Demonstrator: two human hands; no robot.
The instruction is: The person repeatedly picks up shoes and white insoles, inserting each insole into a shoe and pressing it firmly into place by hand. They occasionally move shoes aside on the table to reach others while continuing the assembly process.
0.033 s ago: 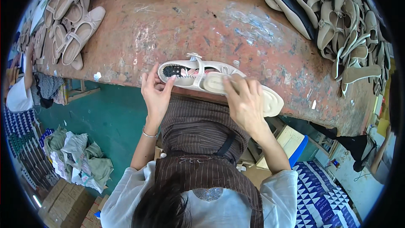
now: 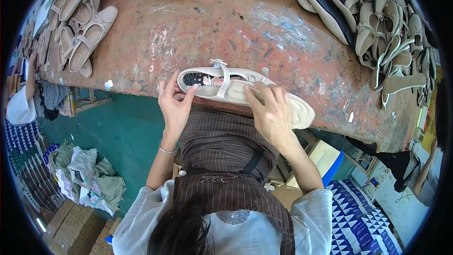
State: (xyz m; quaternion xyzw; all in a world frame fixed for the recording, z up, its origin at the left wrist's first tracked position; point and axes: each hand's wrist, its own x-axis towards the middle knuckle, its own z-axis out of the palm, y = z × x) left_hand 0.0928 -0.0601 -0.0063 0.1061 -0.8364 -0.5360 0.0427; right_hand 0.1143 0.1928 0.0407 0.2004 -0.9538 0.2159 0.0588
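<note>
A cream strapped shoe with a small bow lies at the table's near edge, heel to the left and sole down. Its black heel bed shows inside. My left hand grips the heel, thumb at the near rim and fingers round the back. In my right hand is a cream insole, pinched from above around its middle. The insole's heel end reaches the shoe's strap, over the opening. Its broad front end sticks out to the right, beyond my fingers. My right fingertips are partly hidden behind the hand.
Cream shoes lie at the table's far left, and a large heap of shoes covers the right. Bags and cardboard boxes stand on the floor at left. Other people are at both sides.
My right hand has moved slightly left with the insole, whose heel end now sits closer to the strap. My left hand and the shoe have hardly moved.
</note>
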